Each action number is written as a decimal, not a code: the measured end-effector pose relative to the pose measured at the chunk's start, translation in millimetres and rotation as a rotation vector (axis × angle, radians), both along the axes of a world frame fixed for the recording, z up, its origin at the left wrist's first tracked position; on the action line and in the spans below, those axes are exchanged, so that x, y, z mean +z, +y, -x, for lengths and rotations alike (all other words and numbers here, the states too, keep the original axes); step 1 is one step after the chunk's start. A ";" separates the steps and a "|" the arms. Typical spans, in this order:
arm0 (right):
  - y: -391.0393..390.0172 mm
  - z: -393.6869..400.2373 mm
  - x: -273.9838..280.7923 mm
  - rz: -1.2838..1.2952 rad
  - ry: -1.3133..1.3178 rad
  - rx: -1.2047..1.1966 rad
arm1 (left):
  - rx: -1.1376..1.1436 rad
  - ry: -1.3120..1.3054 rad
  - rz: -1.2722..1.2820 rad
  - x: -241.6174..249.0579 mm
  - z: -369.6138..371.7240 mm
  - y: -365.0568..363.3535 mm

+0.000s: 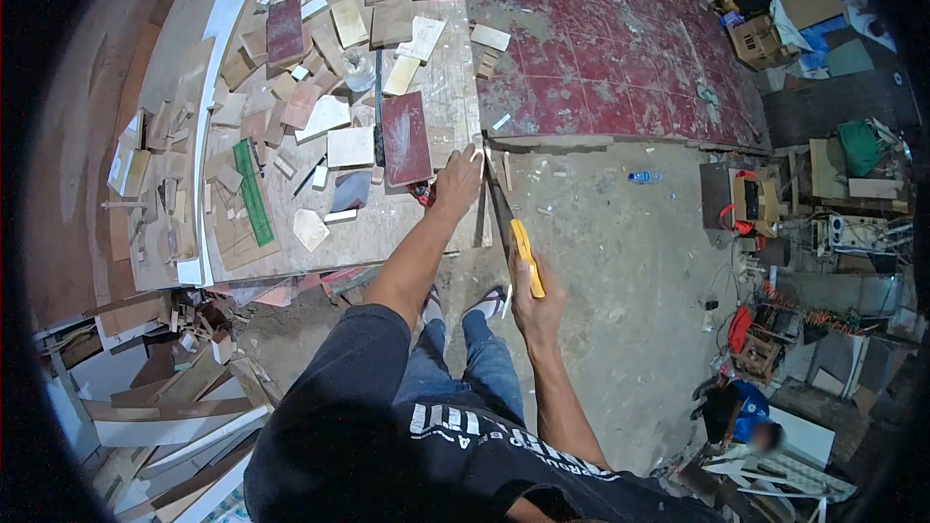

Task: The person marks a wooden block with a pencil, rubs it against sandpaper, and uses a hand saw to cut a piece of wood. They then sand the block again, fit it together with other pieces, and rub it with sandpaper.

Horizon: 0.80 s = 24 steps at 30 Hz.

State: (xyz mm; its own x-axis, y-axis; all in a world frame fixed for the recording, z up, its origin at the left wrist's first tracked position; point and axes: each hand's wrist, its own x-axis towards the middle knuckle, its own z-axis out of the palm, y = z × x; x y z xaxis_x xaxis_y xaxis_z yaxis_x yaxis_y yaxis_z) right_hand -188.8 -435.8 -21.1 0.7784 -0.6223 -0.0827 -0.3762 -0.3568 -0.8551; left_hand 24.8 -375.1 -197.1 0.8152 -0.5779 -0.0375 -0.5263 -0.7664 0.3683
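A handsaw (524,257) with a yellow handle is in my right hand (540,302), the fingers wrapped round the handle. Its dark blade runs up and left to the right edge of the wooden workbench (465,68). My left hand (461,177) presses at that edge, close to the blade's far end; what lies under its fingers is too small to make out. Just left of this hand lies a dark red block (406,138), with a white wood piece (351,147) beyond it.
Wood offcuts, a green ruler (253,194) and a glass jar (359,71) cover the bench. A blue bottle (644,177) lies on the floor. Stacked boards (184,416) stand at lower left; cluttered shelves line the right. A person (751,416) is at lower right.
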 end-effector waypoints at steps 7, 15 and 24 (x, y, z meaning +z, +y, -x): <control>-22.7 -66.3 -78.1 0.117 0.035 0.093 | -0.001 -0.042 -0.051 8.6 2.7 1.0; -31.3 3.5 -48.7 0.098 -0.074 -0.031 | -0.010 0.024 0.077 3.0 2.6 1.6; -36.7 113.4 -11.8 0.083 0.049 -0.103 | 0.061 0.043 0.425 -12.6 -19.5 12.0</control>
State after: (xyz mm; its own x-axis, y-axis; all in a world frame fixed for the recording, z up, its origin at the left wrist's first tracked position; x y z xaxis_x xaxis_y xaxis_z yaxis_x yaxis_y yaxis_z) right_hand -302.2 -472.5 -32.9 0.7062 -0.7051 -0.0641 -0.4550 -0.3826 -0.8041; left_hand 44.3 -363.1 -209.7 0.8511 -0.5003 0.1592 -0.4625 -0.5709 0.6784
